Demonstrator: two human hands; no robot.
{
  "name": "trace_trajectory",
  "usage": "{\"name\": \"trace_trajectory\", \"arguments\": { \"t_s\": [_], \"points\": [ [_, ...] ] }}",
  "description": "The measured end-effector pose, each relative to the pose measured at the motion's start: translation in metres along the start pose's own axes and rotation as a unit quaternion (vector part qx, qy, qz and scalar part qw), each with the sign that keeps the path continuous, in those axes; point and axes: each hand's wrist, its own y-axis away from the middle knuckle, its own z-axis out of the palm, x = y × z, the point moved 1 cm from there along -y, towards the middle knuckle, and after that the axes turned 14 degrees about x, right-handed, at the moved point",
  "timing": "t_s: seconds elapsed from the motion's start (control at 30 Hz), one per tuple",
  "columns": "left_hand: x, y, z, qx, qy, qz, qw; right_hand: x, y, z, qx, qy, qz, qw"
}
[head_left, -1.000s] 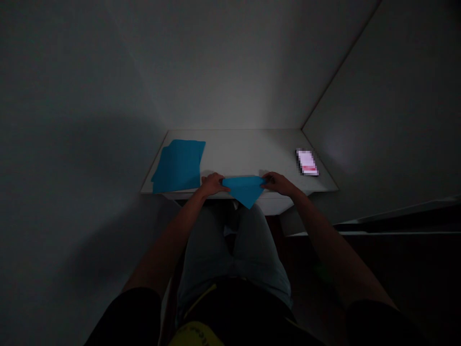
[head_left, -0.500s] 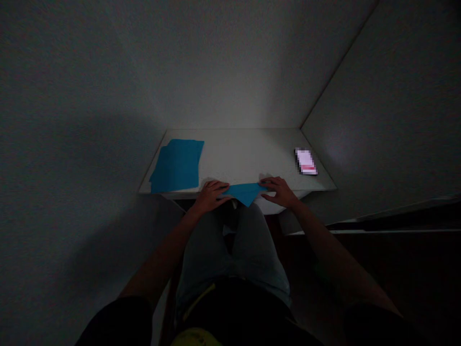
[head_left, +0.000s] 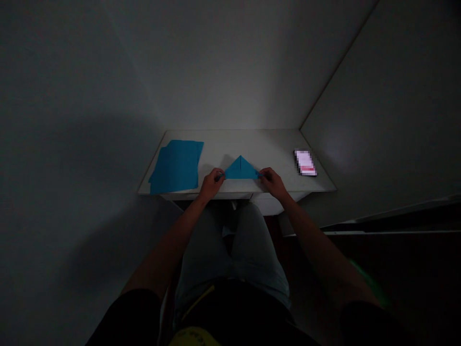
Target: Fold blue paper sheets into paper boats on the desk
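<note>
A folded blue paper (head_left: 240, 169) shows as a triangle over the white table, its peak pointing to the back wall and a dark crease line running down from the tip. My left hand (head_left: 212, 182) pinches its left corner. At the right corner, the fingers of my right hand (head_left: 272, 182) are closed on the same paper. A stack of blue paper sheets (head_left: 176, 168) lies just left of my left hand, its edges uneven.
The white table (head_left: 248, 144) stands against a pale wall. A phone (head_left: 306, 162) with a lit, blurred-out screen lies at its right side. A second wall (head_left: 378, 120) rises on the right. My legs are under the table's front edge.
The folded paper has moved from the table's front edge back over the tabletop. Its point now faces away from me instead of toward me. Both hands have closed into pinches at its corners.
</note>
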Motion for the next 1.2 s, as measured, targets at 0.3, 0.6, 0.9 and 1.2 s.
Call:
{"name": "trace_trajectory", "arguments": {
  "t_s": [0.3,0.6,0.9,1.2],
  "points": [
    [-0.010,0.003,0.000,0.031,-0.018,-0.007,0.999,0.001,0.004,0.004,-0.001,0.037,0.047,0.998],
    [-0.010,0.003,-0.002,0.026,0.008,-0.020,0.999,-0.004,0.005,0.006,0.006,0.032,0.057,0.998],
    [-0.014,0.000,-0.003,0.025,0.045,-0.049,0.997,-0.008,0.003,0.010,0.029,0.018,0.073,0.997],
    [-0.011,0.002,0.000,0.038,0.039,-0.054,0.997,-0.009,0.005,0.011,0.034,0.016,0.083,0.996]
  ]
}}
